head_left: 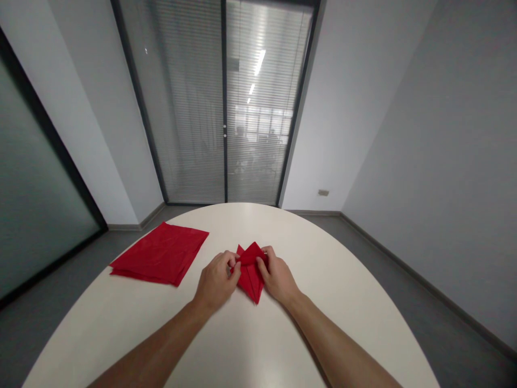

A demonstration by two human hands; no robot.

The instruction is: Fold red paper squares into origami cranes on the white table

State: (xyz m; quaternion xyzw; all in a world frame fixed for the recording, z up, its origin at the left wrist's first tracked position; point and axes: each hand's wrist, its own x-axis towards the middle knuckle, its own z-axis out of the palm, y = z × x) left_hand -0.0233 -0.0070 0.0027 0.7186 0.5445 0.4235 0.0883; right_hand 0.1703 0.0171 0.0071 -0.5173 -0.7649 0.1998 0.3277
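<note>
A small folded red napkin lies on the white round table in front of me, its lower tip pointing toward me. My left hand pinches the napkin's left side with thumb and fingers closed. My right hand grips its right side, fingers curled over the upper edge. Both hands rest on the tabletop and touch the napkin.
A flat stack of red napkins lies on the table to the left, apart from my hands. Beyond the table's far edge stand a glass door with blinds and grey walls. Grey floor surrounds the table.
</note>
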